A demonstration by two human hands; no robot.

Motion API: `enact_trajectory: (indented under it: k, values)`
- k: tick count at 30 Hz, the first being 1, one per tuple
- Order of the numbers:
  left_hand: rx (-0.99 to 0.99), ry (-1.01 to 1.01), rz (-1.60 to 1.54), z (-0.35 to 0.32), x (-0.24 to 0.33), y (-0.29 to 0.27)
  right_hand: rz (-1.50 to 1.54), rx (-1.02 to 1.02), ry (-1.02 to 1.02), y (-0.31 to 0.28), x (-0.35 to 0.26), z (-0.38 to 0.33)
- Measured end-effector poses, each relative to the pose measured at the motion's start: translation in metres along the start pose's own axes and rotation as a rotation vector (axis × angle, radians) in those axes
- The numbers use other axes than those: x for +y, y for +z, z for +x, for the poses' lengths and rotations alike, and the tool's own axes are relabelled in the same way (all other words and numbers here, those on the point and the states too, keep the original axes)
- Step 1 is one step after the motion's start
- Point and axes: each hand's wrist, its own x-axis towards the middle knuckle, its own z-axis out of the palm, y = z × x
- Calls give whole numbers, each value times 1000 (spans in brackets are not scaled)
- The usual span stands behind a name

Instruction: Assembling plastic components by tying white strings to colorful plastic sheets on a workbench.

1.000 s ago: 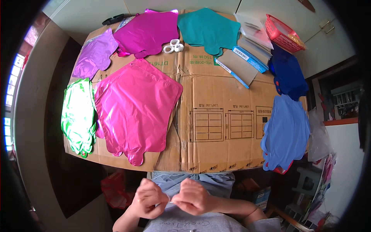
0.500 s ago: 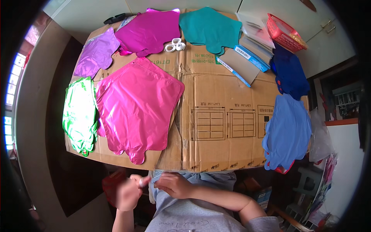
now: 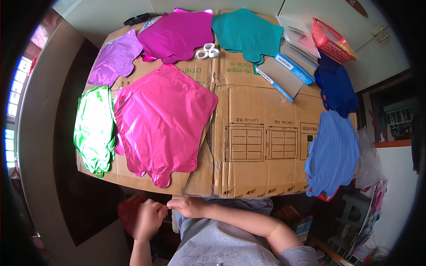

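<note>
- My left hand (image 3: 148, 218) and right hand (image 3: 188, 206) meet at the fingertips below the near edge of the cardboard sheet (image 3: 262, 111), over my lap.
- Both hands are pinched narrow. Something small may sit between the fingers, can't tell what. A red shape (image 3: 128, 213) sits behind the left hand, too blurred to name.
- Nearest thing on the board: big pink foil balloon (image 3: 162, 117), flat, uninflated, not touched by either hand.
- Others also flat, and none looks inflated: green balloon (image 3: 94, 128) at left edge, purple balloon (image 3: 115, 57), magenta balloon (image 3: 177, 33), teal balloon (image 3: 246, 31), dark blue balloon (image 3: 336, 86), light blue balloon (image 3: 333, 153).
- White tape rolls (image 3: 207, 51) lie untouched at the far side.
- Judgement: early stage, laying-out looks done, handling of the balloons not started.
</note>
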Motion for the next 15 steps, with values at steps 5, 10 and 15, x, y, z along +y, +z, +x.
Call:
enact_trajectory:
  k: [5, 10, 15]
  values:
    - [318, -95, -1092, -4, -8, 18, 35, 52, 67, 8, 3, 5]
    - [106, 209, 471, 2, -11, 11, -75, -148, 91, 12, 23, 9]
    - [275, -256, -1104, -14, -44, -4, 289, 13, 325, 32, 57, 1]
